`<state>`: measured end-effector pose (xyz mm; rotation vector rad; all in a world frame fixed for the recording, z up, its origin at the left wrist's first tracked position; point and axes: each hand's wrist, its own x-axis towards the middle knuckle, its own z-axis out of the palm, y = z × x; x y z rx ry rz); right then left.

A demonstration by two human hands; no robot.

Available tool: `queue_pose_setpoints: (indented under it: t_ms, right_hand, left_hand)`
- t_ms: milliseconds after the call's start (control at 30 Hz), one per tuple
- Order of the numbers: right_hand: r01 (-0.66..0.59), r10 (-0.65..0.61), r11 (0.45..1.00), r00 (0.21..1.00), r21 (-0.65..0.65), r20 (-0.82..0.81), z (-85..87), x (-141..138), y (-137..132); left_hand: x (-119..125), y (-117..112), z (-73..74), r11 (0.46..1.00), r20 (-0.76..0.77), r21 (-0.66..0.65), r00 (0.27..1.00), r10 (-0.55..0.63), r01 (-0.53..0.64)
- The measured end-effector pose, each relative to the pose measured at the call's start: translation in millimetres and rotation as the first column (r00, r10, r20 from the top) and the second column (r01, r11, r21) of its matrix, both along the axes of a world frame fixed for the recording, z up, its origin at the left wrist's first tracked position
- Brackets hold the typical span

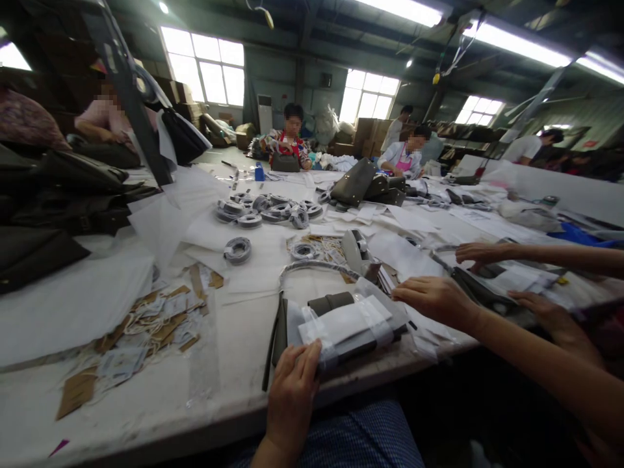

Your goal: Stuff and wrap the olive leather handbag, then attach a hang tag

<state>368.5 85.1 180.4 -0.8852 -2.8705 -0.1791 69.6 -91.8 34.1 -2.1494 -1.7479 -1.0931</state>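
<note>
A dark grey folded piece wrapped in white paper and clear plastic [348, 328] lies at the table's front edge. My left hand [292, 390] grips its near-left end, fingers curled over the wrapping. My right hand [431, 298] lies palm down on the far-right end of the plastic, fingers stretched out. A dark strap [273, 338] lies just left of the bundle.
A co-worker's two hands [482, 252] [553, 318] work on a dark piece to my right. Rolls of tape [266, 209] and one loose roll [237, 249] lie mid-table. Cardboard scraps and tags [156, 322] litter the left; dark bags [58, 208] are stacked far left. Several people sit farther back.
</note>
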Motion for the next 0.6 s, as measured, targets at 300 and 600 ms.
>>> queue_pose_setpoints:
  t_ms: [300, 600]
  right_hand:
    - [-0.431, 0.449, 0.815, 0.892, -0.387, -0.048, 15.2, -101.5, -38.6]
    - [-0.384, 0.549, 0.8, 0.78, -0.461, 0.302, -20.6, -182.1, -9.3]
  left_hand:
    - [0.1, -2.0, 6.0, 0.99, 0.151, -0.137, 0.989, 0.006, 0.015]
    - [3.1, -2.4, 7.0, 0.984, 0.201, -0.178, 0.979, 0.013, 0.023]
